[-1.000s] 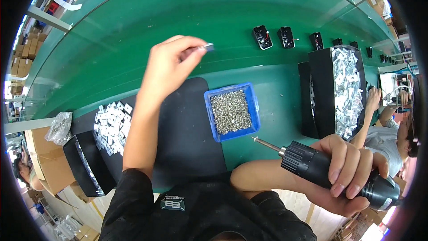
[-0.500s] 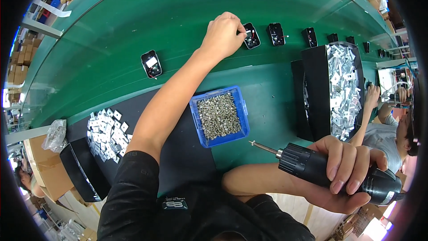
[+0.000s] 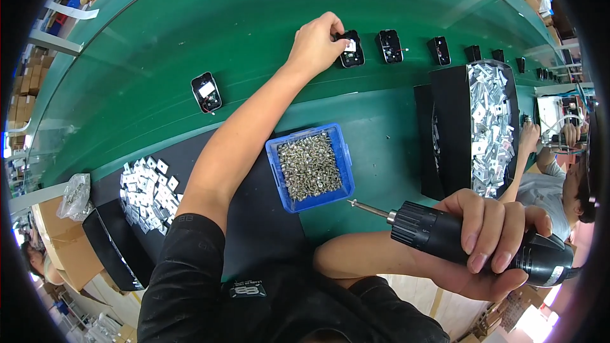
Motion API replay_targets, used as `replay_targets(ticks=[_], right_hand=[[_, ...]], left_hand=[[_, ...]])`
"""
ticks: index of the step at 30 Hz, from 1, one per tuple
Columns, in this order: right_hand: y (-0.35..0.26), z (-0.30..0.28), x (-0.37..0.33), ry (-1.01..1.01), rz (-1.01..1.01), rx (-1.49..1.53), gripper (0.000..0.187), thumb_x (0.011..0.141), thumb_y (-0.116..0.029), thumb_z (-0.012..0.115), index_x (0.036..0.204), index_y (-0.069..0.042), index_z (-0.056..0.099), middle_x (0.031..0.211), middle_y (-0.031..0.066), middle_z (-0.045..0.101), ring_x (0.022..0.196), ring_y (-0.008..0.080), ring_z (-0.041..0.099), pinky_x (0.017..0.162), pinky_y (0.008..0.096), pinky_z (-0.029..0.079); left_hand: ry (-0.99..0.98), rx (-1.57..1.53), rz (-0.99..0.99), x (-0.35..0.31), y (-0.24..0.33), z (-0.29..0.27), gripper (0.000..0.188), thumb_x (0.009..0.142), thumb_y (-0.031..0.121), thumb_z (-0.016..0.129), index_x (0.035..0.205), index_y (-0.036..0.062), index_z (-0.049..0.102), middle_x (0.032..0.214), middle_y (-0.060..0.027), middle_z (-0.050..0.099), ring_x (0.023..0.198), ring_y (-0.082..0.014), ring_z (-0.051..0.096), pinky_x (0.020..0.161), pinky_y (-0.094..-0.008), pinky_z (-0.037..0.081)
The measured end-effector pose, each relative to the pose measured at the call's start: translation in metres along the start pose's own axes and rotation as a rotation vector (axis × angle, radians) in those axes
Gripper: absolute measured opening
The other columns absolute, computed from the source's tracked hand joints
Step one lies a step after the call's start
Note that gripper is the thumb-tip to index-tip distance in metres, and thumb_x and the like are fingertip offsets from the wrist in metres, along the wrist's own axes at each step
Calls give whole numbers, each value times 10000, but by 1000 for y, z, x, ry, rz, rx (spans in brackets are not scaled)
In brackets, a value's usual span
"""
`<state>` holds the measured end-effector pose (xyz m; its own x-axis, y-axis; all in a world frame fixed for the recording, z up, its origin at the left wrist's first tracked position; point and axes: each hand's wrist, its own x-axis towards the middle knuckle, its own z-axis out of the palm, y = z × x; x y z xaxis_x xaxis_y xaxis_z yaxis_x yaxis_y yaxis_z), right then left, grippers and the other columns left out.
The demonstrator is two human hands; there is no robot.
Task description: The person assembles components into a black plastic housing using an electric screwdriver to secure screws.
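Head view: left hand (image 3: 316, 43) — fingertips pinching a small black rectangular housing (image 3: 351, 51) at their 3 o'clock; right hand (image 3: 492, 241) clenched around a black electric screwdriver (image 3: 467, 241).

Left hand (image 3: 316, 43) outstretched far forward, fingertips pinched; right hand (image 3: 486, 241) (near the body) fisted tight.

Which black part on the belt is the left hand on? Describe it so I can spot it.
Follow the green conveyor belt to the row of small black housings along its far side. The left hand grips the housing at the row's left end, the only one under fingers; a lone housing lies further left.
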<state>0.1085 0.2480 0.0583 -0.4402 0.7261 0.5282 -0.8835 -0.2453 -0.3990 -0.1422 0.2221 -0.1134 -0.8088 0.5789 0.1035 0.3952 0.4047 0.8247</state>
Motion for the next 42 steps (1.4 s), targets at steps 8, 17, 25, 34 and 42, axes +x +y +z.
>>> replay_targets(ticks=[8, 17, 25, 34, 42], right_hand=[[2, -3, 0, 0, -1, -8, 461, 841, -184, 653, 1204, -44, 407, 749, 6, 539, 575, 99, 535, 578, 247, 436], [4, -1, -5, -26, -21, -24, 505, 871, -217, 644, 1262, -48, 372, 775, 10, 544, 592, 115, 541, 574, 261, 432], [11, 16, -8, 22, -52, -71, 402, 753, -143, 678, 1093, -42, 488, 709, -16, 528, 567, 76, 512, 589, 232, 411], [19, 31, -16, -10, -77, -57, 369, 725, -157, 688, 1036, -70, 507, 678, -39, 558, 541, 53, 536, 568, 202, 432], [24, 43, -24, -31, -181, -82, 342, 735, -151, 694, 1013, -63, 515, 670, -48, 546, 534, 54, 521, 558, 202, 421]], left_hand=[[-15, 54, 259, -16, -4, -3, 677, 710, 252, 749, 1277, 23, 456, 1181, -180, 555, 1092, -279, 547, 939, -377, 426], [-89, 278, 391, -28, 4, -10, 898, 640, 344, 807, 1352, 8, 375, 1221, -208, 520, 1139, -334, 521, 992, -418, 387], [106, -157, 322, -120, 67, -99, 946, 601, 124, 796, 1399, 39, 294, 1239, -146, 541, 1120, -252, 559, 946, -375, 465], [-20, -266, 469, -177, 67, -134, 757, 575, 107, 767, 1269, 37, 473, 1240, -142, 524, 1134, -328, 499, 953, -398, 409], [-98, -419, 542, -180, 65, -119, 835, 513, 117, 791, 1283, 24, 481, 1203, -117, 588, 1101, -305, 542, 956, -398, 405]])
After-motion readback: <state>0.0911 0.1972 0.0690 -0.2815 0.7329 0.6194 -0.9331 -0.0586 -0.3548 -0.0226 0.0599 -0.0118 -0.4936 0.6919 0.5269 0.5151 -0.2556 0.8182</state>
